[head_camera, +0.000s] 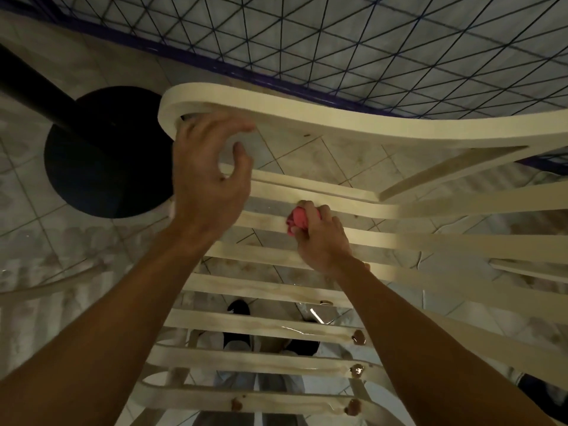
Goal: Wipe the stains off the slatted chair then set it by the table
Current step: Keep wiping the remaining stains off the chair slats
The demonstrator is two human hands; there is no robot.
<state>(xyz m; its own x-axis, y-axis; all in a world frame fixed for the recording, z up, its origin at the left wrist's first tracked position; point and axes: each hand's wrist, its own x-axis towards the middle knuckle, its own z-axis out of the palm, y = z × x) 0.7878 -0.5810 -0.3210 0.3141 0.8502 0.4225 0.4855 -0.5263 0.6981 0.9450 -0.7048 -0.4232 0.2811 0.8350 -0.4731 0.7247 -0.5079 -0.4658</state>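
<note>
A cream slatted chair (322, 127) fills the middle of the view, seen from above with its curved top rail at the far end. My right hand (319, 238) grips a bunched pink cloth (296, 219) and presses it on one of the upper slats. My left hand (209, 176) hovers just below the left end of the top rail, fingers loosely curled and holding nothing. Brown stains (358, 336) dot the right ends of the lower slats, and more stains (236, 404) sit on the nearest slat.
A black round table base (104, 167) with its black post (27, 90) stands on the tiled floor at the left. A dark blue mesh fence (368, 41) runs along the far side. My feet show through the slats below.
</note>
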